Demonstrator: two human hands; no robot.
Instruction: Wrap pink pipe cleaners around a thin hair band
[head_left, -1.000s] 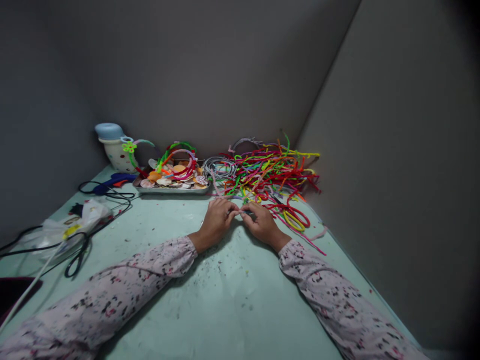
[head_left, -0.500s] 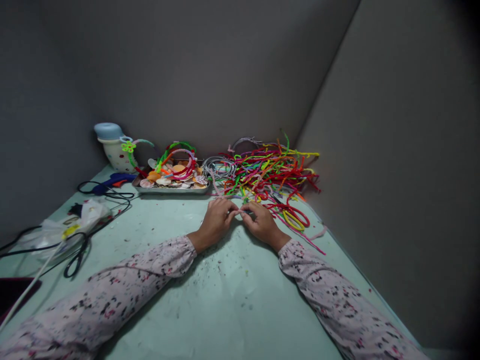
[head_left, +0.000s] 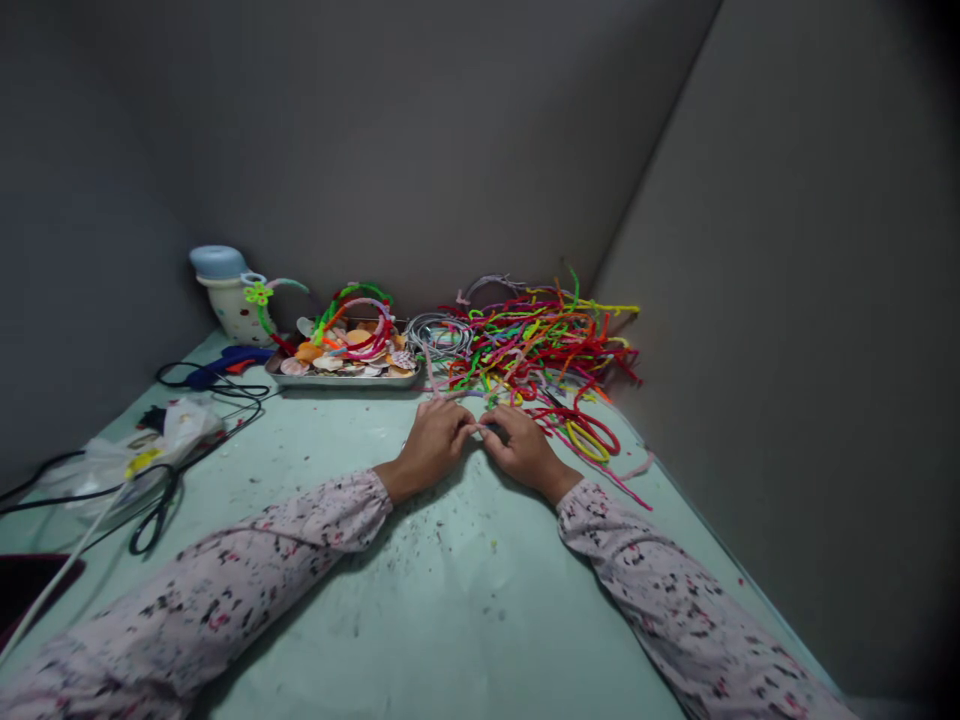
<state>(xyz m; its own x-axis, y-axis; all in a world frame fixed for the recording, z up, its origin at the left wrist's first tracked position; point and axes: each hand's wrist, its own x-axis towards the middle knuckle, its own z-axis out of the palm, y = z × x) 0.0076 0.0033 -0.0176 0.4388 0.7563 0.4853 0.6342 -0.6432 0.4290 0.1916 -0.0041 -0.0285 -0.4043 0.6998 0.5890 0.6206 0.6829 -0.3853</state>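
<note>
Fuzzy matt pipe cleaners (head_left: pixel 551 335), smooth metal tray (head_left: pixel 345 382), crinkled plastic bag (head_left: pixel 189 428).

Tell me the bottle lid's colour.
The bottle lid is light blue, as the head view shows.

Sleeves (head_left: pixel 300 530): pale pink ground is patterned in black and red. Tabletop (head_left: pixel 450 630): coloured pale green, flecked with dark specks. Bottle (head_left: pixel 234 305): capped in light blue; cream body is spotted with red. Fuzzy stems (head_left: pixel 559 335): mixed in red, pink, orange, yellow, green. Shells (head_left: pixel 360 340): shaded orange, cream and white. Tray (head_left: pixel 345 382): finished in silver. Flower (head_left: pixel 259 294): worked in yellow-green. Walls (head_left: pixel 420 130): toned in grey.
</note>
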